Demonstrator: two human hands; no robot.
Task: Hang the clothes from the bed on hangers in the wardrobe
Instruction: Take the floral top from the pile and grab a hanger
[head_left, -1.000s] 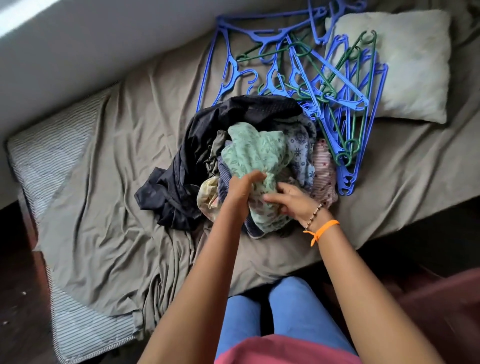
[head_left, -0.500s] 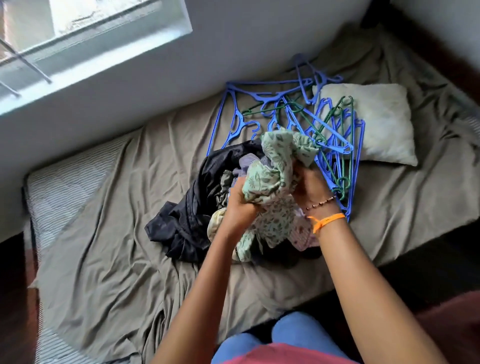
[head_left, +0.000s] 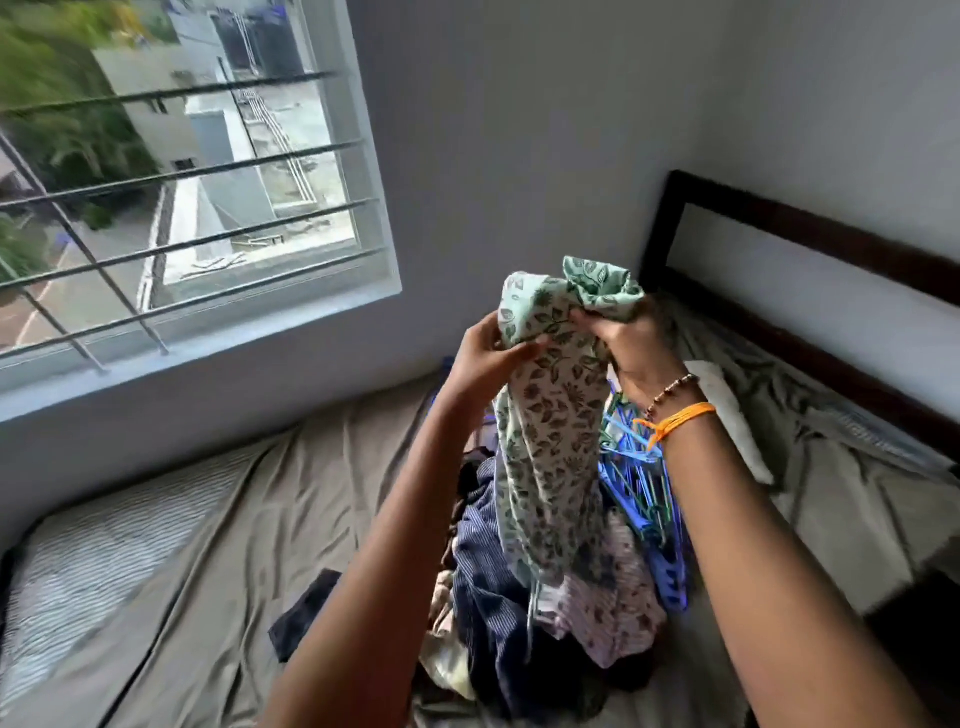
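A green garment with a leaf print (head_left: 550, 457) hangs lifted above the pile of clothes (head_left: 524, 623) on the bed. My left hand (head_left: 488, 358) pinches its upper left edge. My right hand (head_left: 628, 348) grips the bunched top of it, a little higher and to the right. The garment's lower end still touches the pile. Behind it, partly hidden by the cloth and my right forearm, lies a heap of blue and green hangers (head_left: 639, 493). The wardrobe is not in view.
The bed has a crumpled grey-brown sheet (head_left: 270, 525) and a dark wooden headboard (head_left: 810, 234) at the right. A white pillow (head_left: 727, 415) lies beyond the hangers. A barred window (head_left: 171, 176) fills the wall at the left.
Both hands have raised the green garment from the pile to about chest height, and it now hangs stretched out. The camera has tilted upward, bringing the window and headboard into view.
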